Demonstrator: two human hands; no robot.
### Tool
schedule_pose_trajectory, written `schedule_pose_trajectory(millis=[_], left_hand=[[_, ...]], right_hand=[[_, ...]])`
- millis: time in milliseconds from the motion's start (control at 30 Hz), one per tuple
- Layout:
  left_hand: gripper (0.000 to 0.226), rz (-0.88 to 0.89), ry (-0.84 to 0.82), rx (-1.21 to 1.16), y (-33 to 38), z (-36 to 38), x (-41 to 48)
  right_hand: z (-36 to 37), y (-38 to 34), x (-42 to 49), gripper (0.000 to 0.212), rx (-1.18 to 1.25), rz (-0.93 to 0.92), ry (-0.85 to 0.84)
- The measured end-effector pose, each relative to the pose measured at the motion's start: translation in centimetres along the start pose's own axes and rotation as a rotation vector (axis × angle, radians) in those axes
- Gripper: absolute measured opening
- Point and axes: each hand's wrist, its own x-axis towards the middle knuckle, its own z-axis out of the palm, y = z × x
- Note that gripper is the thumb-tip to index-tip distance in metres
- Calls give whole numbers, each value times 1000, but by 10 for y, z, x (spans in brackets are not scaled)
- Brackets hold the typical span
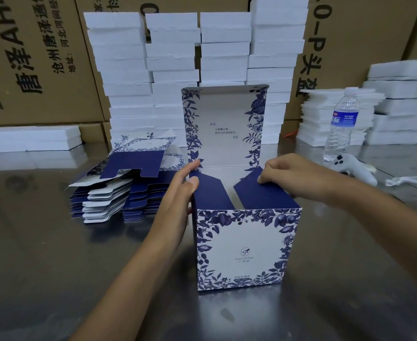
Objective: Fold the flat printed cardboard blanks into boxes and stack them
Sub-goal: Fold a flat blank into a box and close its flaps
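1. Box [242, 247] upright on the table [55, 267], printed front toward the viewer; the lid [224, 124] stands vertical at the rear wall, and the top is not yet closed.
2. Left hand [178, 200]: grip open, fingers straight along the box's left wall, thumb resting on the left flap [210, 190], which slopes inward.
3. Right hand [293, 175]: grip closed on the right flap [259, 193], curled fingers holding its inner edge as it tilts into the opening.
4. Handling (judged): thin printed card, light and probably easy to slide on the glossy table. The panels look stiff but yield at the creases, and corners and free edges would dent under a hard pinch. Hold is best taken flat against a wall near a crease, with the flaps pressed near their free ends.
5. Stack of flat blanks [119, 188] lies to the left, apart from the box. Foam blocks [173, 57] are piled behind it, and a water bottle [342, 121] stands to the right.
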Motion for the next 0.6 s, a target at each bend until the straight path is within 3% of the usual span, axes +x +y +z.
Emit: schedule_pose_trajectory(millis=[100, 167, 333, 467, 600], left_hand=[[38, 4, 0, 4, 0, 1, -1], [41, 15, -6, 4, -1, 2, -2], [50, 40, -12, 1, -2, 4, -6], [52, 31, -26, 8, -1, 5, -7], [52, 20, -35, 20, 0, 4, -4]], right_hand=[[-4, -2, -6, 46, -6, 45, -77], [-2, -1, -7, 52, 7, 42, -33], [1, -2, -6, 42, -4, -2, 58], [4, -1, -4, 56, 86, 6, 88], [10, 4, -6, 51, 193, 4, 118]])
